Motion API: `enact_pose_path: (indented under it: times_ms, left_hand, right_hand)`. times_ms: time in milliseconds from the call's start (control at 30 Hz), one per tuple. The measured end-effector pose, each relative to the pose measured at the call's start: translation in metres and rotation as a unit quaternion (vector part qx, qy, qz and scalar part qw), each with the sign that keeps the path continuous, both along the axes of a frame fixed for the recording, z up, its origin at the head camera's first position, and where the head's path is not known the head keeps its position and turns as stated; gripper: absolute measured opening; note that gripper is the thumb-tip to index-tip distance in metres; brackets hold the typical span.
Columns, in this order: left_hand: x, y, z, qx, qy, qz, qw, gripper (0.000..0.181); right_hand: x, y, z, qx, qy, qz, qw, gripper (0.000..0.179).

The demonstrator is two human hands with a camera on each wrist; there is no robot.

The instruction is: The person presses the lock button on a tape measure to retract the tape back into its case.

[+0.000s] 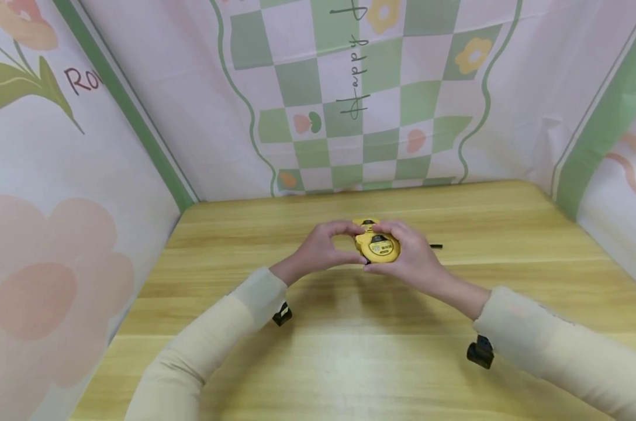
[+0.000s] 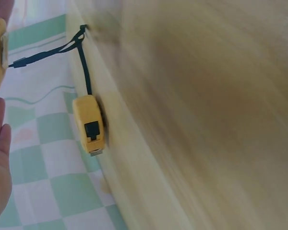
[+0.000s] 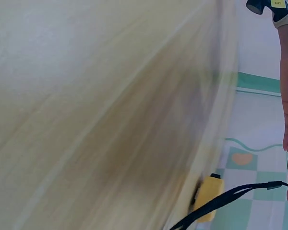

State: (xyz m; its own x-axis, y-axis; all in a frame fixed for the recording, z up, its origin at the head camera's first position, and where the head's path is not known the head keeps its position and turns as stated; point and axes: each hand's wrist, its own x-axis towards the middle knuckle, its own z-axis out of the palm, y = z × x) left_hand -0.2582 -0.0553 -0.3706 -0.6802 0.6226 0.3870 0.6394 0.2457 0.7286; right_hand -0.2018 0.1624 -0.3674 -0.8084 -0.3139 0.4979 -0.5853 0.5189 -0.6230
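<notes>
A yellow tape measure (image 1: 382, 249) with a round dark-edged label is held between both hands, raised over the table. My right hand (image 1: 415, 257) grips its right side, thumb below and fingers above. At its left edge, the thumb and fingertips of my left hand (image 1: 318, 248) pinch it, with a gap behind them toward the palm. A black strap (image 3: 221, 203) hangs from it in the right wrist view. Behind it, a second yellow tape measure (image 2: 90, 122) stands on the table, its black button and metal tape end showing; in the head view it is partly hidden.
The wood-grain table (image 1: 344, 362) spreads out under both arms. A checkered, flower-printed cloth (image 1: 349, 88) hangs along its far edge, with printed cloth on both sides too. A black camera (image 1: 480, 352) is strapped below the right wrist, another (image 1: 283, 314) below the left.
</notes>
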Motion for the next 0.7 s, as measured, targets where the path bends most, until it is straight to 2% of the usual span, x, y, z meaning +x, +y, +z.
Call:
enact_pose_path:
  times_ms: [300,567,700]
  left_hand:
    - [-0.001,-0.001,-0.013,0.014,-0.015,-0.011,0.9997,0.049]
    - [-0.002,-0.002,-0.021,-0.001,-0.045,-0.011,0.9989,0.048]
    - [-0.004,-0.002,-0.027,-0.015,-0.049,-0.008,0.9987,0.048]
  right_hand:
    - [-0.001,-0.003,-0.009,0.004,-0.026,-0.010,0.9996,0.073]
    - [-0.005,-0.004,-0.020,0.016,-0.049,-0.004,0.9987,0.074]
    - [-0.007,-0.005,-0.025,0.021,-0.072,-0.004,0.9972,0.075]
